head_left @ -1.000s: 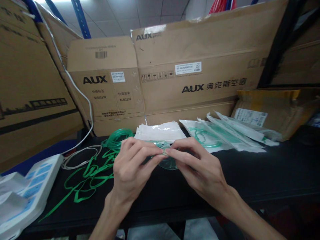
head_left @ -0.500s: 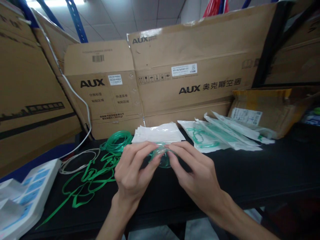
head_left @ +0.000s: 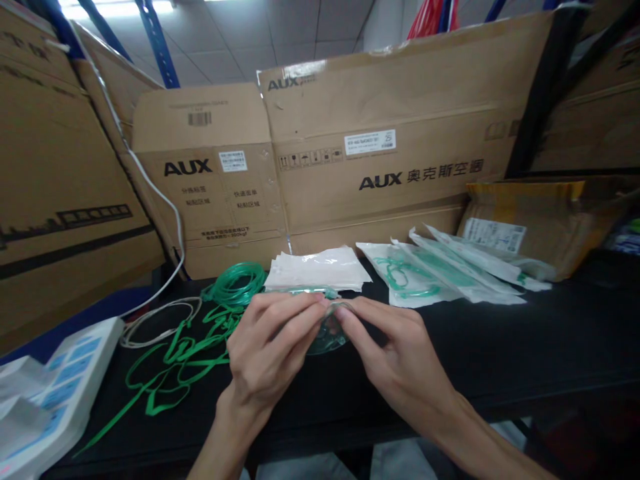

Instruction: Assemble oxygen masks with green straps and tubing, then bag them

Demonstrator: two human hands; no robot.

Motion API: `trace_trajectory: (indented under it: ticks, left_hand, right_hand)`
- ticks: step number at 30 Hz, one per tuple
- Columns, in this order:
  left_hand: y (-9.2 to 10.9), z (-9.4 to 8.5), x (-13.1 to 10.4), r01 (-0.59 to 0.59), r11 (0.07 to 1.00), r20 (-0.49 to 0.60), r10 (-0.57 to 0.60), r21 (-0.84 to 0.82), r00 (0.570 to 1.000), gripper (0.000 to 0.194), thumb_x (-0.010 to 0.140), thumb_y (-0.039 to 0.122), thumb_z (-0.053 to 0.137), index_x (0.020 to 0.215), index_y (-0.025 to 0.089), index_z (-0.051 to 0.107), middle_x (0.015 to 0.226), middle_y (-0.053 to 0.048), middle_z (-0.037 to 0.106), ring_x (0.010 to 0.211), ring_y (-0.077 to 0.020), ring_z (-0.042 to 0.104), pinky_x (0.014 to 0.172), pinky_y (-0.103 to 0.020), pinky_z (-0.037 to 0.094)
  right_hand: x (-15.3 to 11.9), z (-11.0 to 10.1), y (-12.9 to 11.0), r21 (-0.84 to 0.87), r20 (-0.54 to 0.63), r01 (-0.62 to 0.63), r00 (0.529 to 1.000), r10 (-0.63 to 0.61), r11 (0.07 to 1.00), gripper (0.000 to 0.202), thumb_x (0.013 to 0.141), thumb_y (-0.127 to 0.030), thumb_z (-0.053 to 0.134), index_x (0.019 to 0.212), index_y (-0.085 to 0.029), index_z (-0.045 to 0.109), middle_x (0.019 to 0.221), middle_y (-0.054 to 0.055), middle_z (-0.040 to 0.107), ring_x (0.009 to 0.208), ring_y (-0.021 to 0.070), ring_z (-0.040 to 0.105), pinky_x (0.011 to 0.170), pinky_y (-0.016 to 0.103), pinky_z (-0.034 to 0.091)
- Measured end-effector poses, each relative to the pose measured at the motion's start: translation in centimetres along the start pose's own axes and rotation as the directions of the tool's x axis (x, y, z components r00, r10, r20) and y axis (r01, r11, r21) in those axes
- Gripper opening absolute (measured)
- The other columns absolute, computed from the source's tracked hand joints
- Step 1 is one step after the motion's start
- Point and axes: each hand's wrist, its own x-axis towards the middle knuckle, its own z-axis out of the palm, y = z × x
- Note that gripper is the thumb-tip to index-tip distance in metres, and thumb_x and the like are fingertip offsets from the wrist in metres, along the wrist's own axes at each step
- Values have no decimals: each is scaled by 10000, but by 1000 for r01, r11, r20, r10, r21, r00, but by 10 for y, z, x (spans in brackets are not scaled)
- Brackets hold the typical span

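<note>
Fingertips of my left hand (head_left: 273, 340) and my right hand (head_left: 400, 343) pinch the near-facing upper edge of a clear, green-tinted plastic oxygen mask (head_left: 327, 341) between them. Its rounded body shows below the fingers, over the black tabletop; the rest is covered by my hands. Just beyond my left fingertips lies a pale green plastic piece (head_left: 305, 291), in front of a stack of white sheets or pouches (head_left: 317, 267); whether it joins the mask I cannot tell. Left of my left hand are coiled green tubing (head_left: 235, 283) and tangled green elastic straps (head_left: 175, 363).
Clear-and-white pouches (head_left: 415, 277) with green tubing inside lie at the back right, before an opened carton (head_left: 530, 223). A white power strip (head_left: 75, 380) and a looped pale cable (head_left: 160, 320) are at the left. Large cardboard panels (head_left: 320, 180) wall the back of the black table (head_left: 480, 347).
The mask has turned and sits slightly lower between my fingers. My left fingertips have shifted toward the right ones, and the pale green piece beyond them now shows more.
</note>
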Motion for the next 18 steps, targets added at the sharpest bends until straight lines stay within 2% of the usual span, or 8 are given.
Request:
trace_trajectory:
  ticks: [2,4,7,10,15,18]
  left_hand:
    - [0,1,-1,-2,1000,5,2,-7,1000,230,843,36,727,1036,158,696,945,-58,763,859,-164,687,790,-287,564]
    - [2,4,-3,47,998,-22,-48,-48,999,237,844,30,722,1040,159,684,960,-55,755,880,-165,696,793,-290,573]
    - [6,11,-8,136,983,-103,-149,-121,983,227,841,22,722,1023,147,670,952,-54,741,881,-162,698,781,-288,579]
    - [8,15,-9,182,971,-141,-205,-157,969,191,863,34,702,1008,155,672,930,-45,736,869,-160,692,782,-296,579]
    - [6,11,-7,159,975,-159,-183,-153,970,221,854,40,717,1023,174,674,935,-39,745,844,-167,702,735,-302,585]
    - [6,10,-6,132,983,-167,-153,-130,974,229,844,32,727,1023,165,675,937,-43,746,843,-164,697,729,-296,581]
  right_hand:
    - [-1,1,0,2,-12,-10,1000,10,1000,195,916,-66,604,876,-187,752,792,9,760,711,132,725,764,203,601]
    - [-4,4,1,-19,-40,22,999,-22,1000,193,920,-72,601,983,-174,751,900,37,783,815,150,747,812,225,601]
    - [-9,8,4,-137,-65,142,986,-152,980,235,920,-68,590,1111,-126,714,969,88,776,882,178,747,824,273,602]
    - [-12,10,5,-277,-60,217,968,-243,936,267,915,-59,575,1153,-107,686,978,106,767,888,200,741,826,320,601]
    - [-12,7,1,-340,-86,242,954,-286,909,239,923,-83,600,1147,-119,673,976,96,771,885,179,740,831,285,585]
    - [-11,4,-3,-387,-64,266,947,-313,883,202,941,-93,590,1119,-130,678,960,91,778,867,171,743,805,269,581]
